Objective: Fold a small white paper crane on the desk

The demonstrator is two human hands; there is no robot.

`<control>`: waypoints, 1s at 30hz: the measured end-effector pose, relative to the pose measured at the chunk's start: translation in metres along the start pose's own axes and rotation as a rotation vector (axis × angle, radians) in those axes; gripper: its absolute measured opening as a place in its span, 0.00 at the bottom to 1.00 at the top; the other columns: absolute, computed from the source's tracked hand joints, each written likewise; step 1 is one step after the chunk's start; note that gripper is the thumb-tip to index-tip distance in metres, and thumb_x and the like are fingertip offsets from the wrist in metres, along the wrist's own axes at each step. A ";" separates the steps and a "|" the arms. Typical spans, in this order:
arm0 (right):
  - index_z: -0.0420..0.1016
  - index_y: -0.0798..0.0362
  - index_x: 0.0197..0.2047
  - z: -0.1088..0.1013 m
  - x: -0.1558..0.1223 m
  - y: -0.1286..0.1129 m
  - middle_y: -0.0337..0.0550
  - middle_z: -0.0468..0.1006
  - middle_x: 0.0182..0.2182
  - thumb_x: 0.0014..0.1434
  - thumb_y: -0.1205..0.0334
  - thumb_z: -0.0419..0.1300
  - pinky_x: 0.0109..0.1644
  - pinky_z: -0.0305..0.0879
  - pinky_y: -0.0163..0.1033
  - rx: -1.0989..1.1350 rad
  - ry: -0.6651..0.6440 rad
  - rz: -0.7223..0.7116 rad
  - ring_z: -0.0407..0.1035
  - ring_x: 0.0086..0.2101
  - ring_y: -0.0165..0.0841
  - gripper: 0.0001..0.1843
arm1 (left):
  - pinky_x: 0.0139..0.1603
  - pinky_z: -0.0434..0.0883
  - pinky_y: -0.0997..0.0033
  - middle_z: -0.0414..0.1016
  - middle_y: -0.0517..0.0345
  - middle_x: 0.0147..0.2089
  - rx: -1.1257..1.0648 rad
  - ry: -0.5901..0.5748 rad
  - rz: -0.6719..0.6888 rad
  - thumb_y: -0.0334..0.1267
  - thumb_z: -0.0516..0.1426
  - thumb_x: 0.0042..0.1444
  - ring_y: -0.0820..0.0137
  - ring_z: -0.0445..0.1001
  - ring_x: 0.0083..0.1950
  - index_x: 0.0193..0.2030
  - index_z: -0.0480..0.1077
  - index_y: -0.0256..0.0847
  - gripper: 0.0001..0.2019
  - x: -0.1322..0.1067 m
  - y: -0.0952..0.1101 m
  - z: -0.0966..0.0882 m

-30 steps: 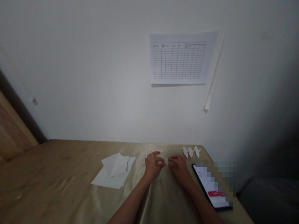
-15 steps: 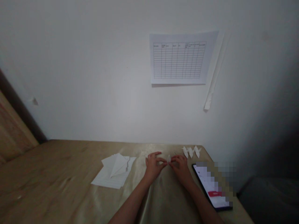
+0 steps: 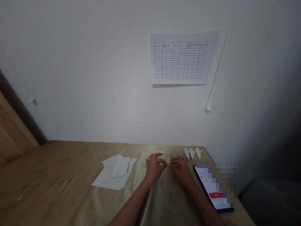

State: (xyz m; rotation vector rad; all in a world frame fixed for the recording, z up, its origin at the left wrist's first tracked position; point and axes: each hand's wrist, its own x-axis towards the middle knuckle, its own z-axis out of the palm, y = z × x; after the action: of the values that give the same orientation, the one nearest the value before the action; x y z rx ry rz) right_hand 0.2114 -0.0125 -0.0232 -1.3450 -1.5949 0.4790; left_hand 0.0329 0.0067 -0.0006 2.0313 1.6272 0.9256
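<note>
A small piece of folded white paper (image 3: 168, 160) stands pinched between my two hands, just above the table. My left hand (image 3: 155, 166) grips its left side between thumb and forefinger, the other fingers curled loosely above. From the right, my right hand (image 3: 180, 168) pinches the opposite side in the same way. The fingertips hide the lower part of the folds. Beyond my right hand, three small white origami cranes (image 3: 192, 153) sit side by side near the table's back right corner.
White paper sheets (image 3: 105, 180) lie in a loose stack left of my hands. A lit phone (image 3: 207, 185) rests by the right edge of the cloth-covered table (image 3: 58, 179). Behind stands a wall with a printed table sheet (image 3: 181, 59) on it.
Both hands, with the folded paper between them, have shifted very slightly left. The cranes, sheets and phone stay where they were.
</note>
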 end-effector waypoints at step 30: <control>0.81 0.49 0.30 0.005 -0.003 0.005 0.47 0.82 0.41 0.51 0.60 0.65 0.63 0.61 0.53 -0.136 0.067 0.057 0.74 0.48 0.43 0.03 | 0.72 0.39 0.26 0.70 0.62 0.66 0.095 -0.072 0.045 0.42 0.66 0.54 0.53 0.61 0.69 0.36 0.82 0.56 0.03 -0.006 0.002 0.003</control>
State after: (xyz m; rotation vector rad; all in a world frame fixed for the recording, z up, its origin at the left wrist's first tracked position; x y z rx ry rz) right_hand 0.2099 -0.0124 -0.0301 -1.4971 -1.5608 0.3614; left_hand 0.0361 0.0008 -0.0026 2.1469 1.6221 0.7943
